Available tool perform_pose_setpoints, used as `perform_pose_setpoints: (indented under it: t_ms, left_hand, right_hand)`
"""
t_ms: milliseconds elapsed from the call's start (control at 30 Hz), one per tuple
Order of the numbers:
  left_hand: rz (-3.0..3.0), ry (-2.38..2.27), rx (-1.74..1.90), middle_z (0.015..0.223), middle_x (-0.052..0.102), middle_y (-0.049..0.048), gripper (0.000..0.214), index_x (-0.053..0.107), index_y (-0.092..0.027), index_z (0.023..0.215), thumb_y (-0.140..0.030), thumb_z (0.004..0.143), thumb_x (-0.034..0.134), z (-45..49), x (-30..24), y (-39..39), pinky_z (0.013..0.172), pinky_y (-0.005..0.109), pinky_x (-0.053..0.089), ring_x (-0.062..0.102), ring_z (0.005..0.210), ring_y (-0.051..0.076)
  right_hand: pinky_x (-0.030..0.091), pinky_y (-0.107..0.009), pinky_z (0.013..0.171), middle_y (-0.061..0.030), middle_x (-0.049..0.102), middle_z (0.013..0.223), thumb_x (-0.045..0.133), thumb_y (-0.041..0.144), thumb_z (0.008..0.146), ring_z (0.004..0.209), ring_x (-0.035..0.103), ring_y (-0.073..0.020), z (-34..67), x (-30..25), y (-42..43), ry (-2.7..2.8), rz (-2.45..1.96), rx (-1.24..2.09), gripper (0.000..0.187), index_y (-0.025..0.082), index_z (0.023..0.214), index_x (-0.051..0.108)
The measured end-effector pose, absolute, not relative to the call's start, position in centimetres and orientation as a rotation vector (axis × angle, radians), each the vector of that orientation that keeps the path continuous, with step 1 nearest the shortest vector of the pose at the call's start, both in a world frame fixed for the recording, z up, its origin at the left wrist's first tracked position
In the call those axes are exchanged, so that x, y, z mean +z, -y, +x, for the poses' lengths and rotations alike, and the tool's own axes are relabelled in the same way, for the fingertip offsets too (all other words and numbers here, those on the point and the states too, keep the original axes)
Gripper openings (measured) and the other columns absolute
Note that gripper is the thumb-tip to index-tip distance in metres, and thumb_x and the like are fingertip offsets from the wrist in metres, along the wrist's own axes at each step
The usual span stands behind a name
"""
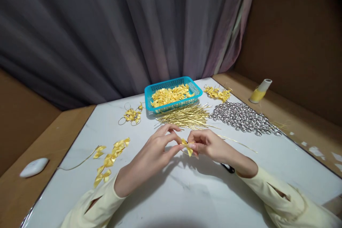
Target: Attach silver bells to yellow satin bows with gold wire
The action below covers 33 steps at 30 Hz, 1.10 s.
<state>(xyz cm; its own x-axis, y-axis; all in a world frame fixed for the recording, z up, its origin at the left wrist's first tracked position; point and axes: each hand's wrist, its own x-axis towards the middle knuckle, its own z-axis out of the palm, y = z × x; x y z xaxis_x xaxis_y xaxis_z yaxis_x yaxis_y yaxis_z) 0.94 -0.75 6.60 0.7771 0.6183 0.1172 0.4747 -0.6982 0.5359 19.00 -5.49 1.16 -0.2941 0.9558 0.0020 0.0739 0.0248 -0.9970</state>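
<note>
Between my two hands, above the white tabletop, is a small yellow ribbon bow. My left hand pinches its left side between thumb and index finger, the other fingers curled loosely above. On the bow's right side, my right hand grips it with thumb and fingertips. A thin gold wire curves just below the bow; where it runs inside my fingers is hidden. Beyond my hands lies a pile of gold wire ties. More yellow bows lie in a row left of my left forearm.
A teal basket of yellow bows stands at the back. Silver bells or beads spread at right. Bow clusters with wire loops lie left and right. A ribbon-wound cone and white mouse-shaped object sit on the side ledges.
</note>
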Motion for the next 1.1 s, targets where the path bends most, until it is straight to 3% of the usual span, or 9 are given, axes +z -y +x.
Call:
perform_pose_setpoints:
  t_ms: [233, 467, 767, 1100]
  left_hand:
    - [2.250, -0.812, 0.277, 0.082, 0.063, -0.0017, 0.015, 0.062, -0.019, 0.079, -0.028, 0.084, 0.050, 1.2, 7.1, 0.3, 0.067, 0.022, 0.040, 0.055, 0.074, 0.011]
    - [2.107, -0.892, 0.253, 0.078, 0.064, -0.0021, 0.015, 0.063, -0.019, 0.077, -0.030, 0.081, 0.053, 1.4, 7.0, 0.1, 0.064, 0.022, 0.040, 0.055, 0.072, 0.012]
    - [1.965, -0.836, 0.370, 0.081, 0.061, -0.0011, 0.012, 0.059, -0.018, 0.081, -0.029, 0.080, 0.055, 1.7, 5.9, -0.1, 0.071, 0.024, 0.043, 0.055, 0.076, 0.012]
    - [1.905, -0.889, 0.343, 0.069, 0.056, -0.0015, 0.021, 0.058, -0.017, 0.076, -0.036, 0.081, 0.052, 1.9, 6.1, -0.3, 0.059, 0.022, 0.038, 0.051, 0.064, 0.011]
  right_hand:
    - [0.029, -0.020, 0.047, 0.0022, 0.051, 0.054, 0.050, 0.026, 0.081, 0.048, 0.044, -0.0075, 19.0, 1.1, 5.5, 1.474, -1.094, 1.376, 0.015, 0.015, 0.070, 0.048]
    - [0.028, -0.020, 0.046, 0.0023, 0.050, 0.054, 0.050, 0.027, 0.082, 0.047, 0.042, -0.0070, 19.1, 1.0, 5.5, 1.464, -1.092, 1.372, 0.017, 0.015, 0.071, 0.048]
    - [0.030, -0.020, 0.047, 0.0022, 0.050, 0.055, 0.052, 0.036, 0.081, 0.049, 0.045, -0.0081, 19.1, 1.1, 5.4, 1.445, -1.101, 1.370, 0.023, 0.016, 0.070, 0.047]
    - [0.028, -0.020, 0.046, 0.0021, 0.050, 0.054, 0.052, 0.037, 0.081, 0.047, 0.043, -0.0077, 19.0, 1.0, 5.4, 1.422, -1.094, 1.391, 0.025, 0.015, 0.070, 0.047]
